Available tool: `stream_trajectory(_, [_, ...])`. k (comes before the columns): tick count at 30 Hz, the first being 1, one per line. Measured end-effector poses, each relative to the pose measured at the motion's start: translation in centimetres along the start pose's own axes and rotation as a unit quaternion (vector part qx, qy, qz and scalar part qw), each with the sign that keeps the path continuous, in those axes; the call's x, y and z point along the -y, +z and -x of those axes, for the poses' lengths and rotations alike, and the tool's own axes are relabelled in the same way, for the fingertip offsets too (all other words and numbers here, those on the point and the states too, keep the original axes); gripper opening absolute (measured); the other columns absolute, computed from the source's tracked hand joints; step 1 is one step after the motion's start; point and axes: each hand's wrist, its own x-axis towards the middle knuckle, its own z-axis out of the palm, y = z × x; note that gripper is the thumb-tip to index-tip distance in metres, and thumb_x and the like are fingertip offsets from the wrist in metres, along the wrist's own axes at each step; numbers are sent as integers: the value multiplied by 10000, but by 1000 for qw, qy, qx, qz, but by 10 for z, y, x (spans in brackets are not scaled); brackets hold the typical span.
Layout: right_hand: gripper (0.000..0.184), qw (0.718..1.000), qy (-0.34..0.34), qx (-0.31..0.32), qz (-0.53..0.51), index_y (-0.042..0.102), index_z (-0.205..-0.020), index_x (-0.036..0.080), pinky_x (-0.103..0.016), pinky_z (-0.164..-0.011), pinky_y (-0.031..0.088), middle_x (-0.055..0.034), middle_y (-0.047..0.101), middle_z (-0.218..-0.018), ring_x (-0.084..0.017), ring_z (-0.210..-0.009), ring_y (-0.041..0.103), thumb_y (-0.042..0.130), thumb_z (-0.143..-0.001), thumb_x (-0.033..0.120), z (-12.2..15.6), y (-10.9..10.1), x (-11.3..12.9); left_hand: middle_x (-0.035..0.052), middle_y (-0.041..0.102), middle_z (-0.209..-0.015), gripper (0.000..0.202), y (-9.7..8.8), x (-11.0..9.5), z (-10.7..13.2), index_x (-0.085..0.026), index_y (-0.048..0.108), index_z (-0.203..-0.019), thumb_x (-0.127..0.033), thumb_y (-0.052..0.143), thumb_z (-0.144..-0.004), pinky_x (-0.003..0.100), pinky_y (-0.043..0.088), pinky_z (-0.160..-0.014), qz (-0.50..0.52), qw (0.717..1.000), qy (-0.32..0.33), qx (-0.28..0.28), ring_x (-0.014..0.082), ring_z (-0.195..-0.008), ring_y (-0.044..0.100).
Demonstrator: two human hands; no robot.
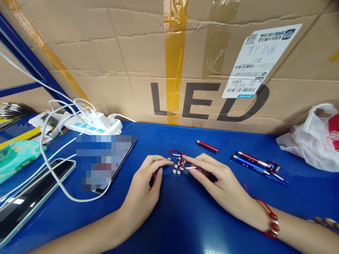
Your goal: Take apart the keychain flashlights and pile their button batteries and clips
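My right hand (pixel 215 174) pinches a purple carabiner clip (pixel 182 163) with a silver gate between thumb and fingers. Beneath and beside the clip lies a small cluster of silver button cells (pixel 174 171) on the blue tabletop (pixel 174 218). My left hand (pixel 147 180) rests just left of the cells, its index finger stretched towards them and its thumb apart. Behind the cells is a red carabiner clip (pixel 173 152), partly hidden by my right fingers. A short red metal tube (pixel 207 146) lies beyond my right hand.
Right of my hands lie a red penlight (pixel 253 159) and a blue one (pixel 249 164) with clips. A white plastic bag (pixel 304 144) sits far right. Two phones (pixel 120 165), white cables and a power strip (pixel 100 128) occupy the left. A cardboard box (pixel 132 63) stands behind.
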Motion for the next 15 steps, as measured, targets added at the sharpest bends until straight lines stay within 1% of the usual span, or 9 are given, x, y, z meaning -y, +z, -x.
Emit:
stream_trajectory(2, [316,1000,-2,1,-2,573,-1229,216,-253,-707,495,-46,593,-922,-137,-798,567,473,-934,267,0,0,-1,23,561,-1102,279,1,2,0,-218,608,-1042,-109,397,-895,214,411,-906,-17,1000,9,8,106,-1054,531])
stream_trajectory(4, [323,1000,-8,3,-2,563,-1242,210,-248,-715,492,-46,594,-934,-134,-810,566,468,-935,249,0,1,-1,19,566,-1102,279,2,3,-1,-221,603,-1044,-105,407,-884,244,388,-945,-30,999,22,20,114,-1063,524])
stream_trajectory(7, [325,1000,-25,3,-1,561,-1243,207,-237,-727,486,-41,598,-949,-128,-834,571,478,-929,217,-1,1,-1,2,591,-1063,273,3,3,0,-243,587,-1048,-119,410,-882,296,376,-940,-42,998,28,30,133,-1031,527])
stream_trajectory(9, [325,999,-39,1,-4,565,-1238,219,-233,-744,485,-36,603,-958,-125,-847,575,487,-924,198,-2,1,0,1,598,-1051,236,3,0,0,-251,572,-1057,-168,426,-892,320,377,-919,-42,999,14,27,153,-1017,519])
stream_trajectory(12, [343,997,-82,2,-6,561,-1240,248,-230,-782,485,-25,610,-983,-119,-874,580,494,-916,158,-2,1,2,10,586,-1079,199,1,-4,1,-255,548,-1076,-283,450,-905,342,370,-906,-31,999,-9,17,179,-1032,488])
stream_trajectory(15, [374,989,-149,10,13,534,-1263,260,-241,-792,486,-26,609,-1009,-123,-902,574,491,-915,132,2,3,1,8,577,-1035,173,0,-7,3,-255,562,-1019,-315,435,-918,340,356,-887,-24,999,13,44,176,-989,477])
